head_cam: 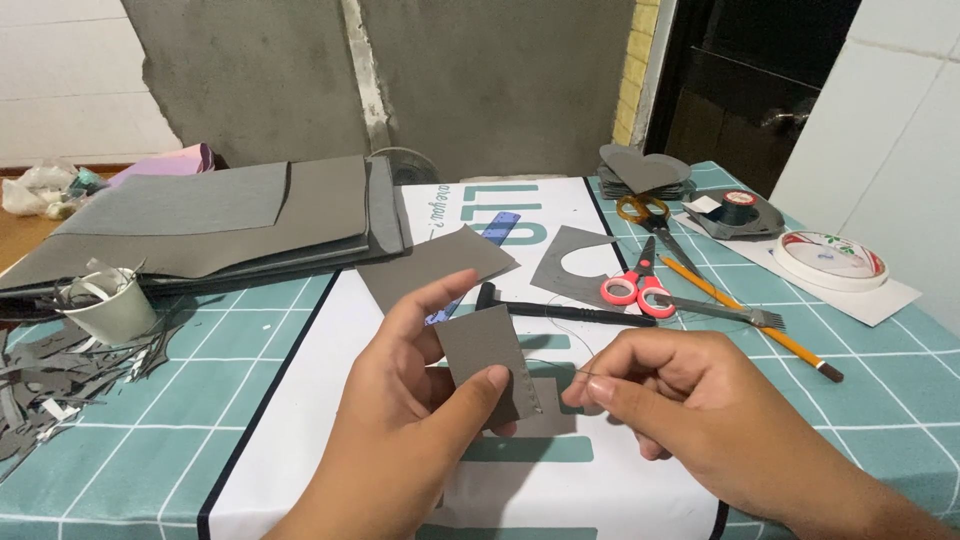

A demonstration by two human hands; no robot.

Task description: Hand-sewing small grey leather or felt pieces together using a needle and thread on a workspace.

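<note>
left hand (415, 375) is pinching a small grey rectangular piece of sheet material (488, 360), thumb on the front face and fingers curled behind it, held up above the white and teal printed mat (300, 400) on the table. there's a row of tiny holes down the piece's right edge. right hand (680, 395) is closed with thumb and forefinger squeezed together right beside that edge, and a thin dark thread (560, 365) loops away from the fingertips. can't make out a needle, too small to tell.

behind the hands: pink-handled scissors (640, 285), a black-handled tool (560, 308) lying flat, an orange pencil (750, 315), a grey sheet with a curved cutout (570, 262). far left a white paper cup (112, 308) sits among grey offcuts (50, 380), with a stack of big grey sheets (220, 215) beyond it.
</note>
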